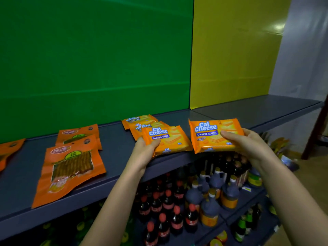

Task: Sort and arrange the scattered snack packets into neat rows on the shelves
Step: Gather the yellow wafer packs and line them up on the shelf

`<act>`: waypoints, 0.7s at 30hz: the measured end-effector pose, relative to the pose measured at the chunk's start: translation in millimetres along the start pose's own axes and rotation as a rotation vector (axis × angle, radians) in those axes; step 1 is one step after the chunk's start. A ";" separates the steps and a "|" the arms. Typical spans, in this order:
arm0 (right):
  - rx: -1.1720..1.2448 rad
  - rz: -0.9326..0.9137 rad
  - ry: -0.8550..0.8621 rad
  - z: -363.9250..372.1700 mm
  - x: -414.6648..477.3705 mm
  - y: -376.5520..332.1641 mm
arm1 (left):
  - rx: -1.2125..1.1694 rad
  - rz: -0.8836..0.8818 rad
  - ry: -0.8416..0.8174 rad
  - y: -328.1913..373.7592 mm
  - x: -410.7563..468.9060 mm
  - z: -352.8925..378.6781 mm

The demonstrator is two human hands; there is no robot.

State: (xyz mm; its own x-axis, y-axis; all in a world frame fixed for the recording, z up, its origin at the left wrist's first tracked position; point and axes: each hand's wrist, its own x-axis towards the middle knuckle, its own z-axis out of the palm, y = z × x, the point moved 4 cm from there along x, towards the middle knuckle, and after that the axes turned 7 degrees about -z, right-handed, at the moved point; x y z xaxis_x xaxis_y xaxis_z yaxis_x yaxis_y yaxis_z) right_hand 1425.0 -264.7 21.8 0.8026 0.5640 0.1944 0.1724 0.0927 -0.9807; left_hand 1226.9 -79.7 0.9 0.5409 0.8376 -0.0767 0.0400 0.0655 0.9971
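Left hand (144, 150) pinches the left wafer packet (169, 139) at the edge of the shelf (117, 153); right hand (249, 144) pinches the right wafer packet (212, 134) there.

I read orange on both: the wafer packet (166, 139) in the left hand (143, 151) and the second packet (214, 134) in the right hand (248, 142), with white lettering and blue bands. Left of the left hand lie orange pouches (69, 171) with green badges. Above the hands I see a green panel (88, 59) and a yellow panel (236, 50). The shelf (120, 157) is slate-grey. Below the hands are dark bottles (168, 201) with red caps.
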 end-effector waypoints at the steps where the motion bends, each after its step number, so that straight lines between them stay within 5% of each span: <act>1: 0.017 -0.001 -0.018 3.4 10.3 0.4 | 0.045 0.017 0.029 -0.6 1.7 -0.3; 7: 0.024 -0.009 -0.125 16.3 79.0 8.5 | 0.430 0.093 0.274 1.6 2.7 2.5; 21: -0.054 0.013 -0.367 58.8 217.8 39.5 | 0.989 -0.026 0.795 -1.6 -0.7 9.9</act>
State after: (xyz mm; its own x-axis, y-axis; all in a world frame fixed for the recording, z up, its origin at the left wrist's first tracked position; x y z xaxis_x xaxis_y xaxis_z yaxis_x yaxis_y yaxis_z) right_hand 1573.0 -89.9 24.0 0.5479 0.8227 0.1516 0.2016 0.0460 -0.9784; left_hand 1234.7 -85.8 -0.6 -0.1073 0.9579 0.2663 0.8366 -0.0577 0.5448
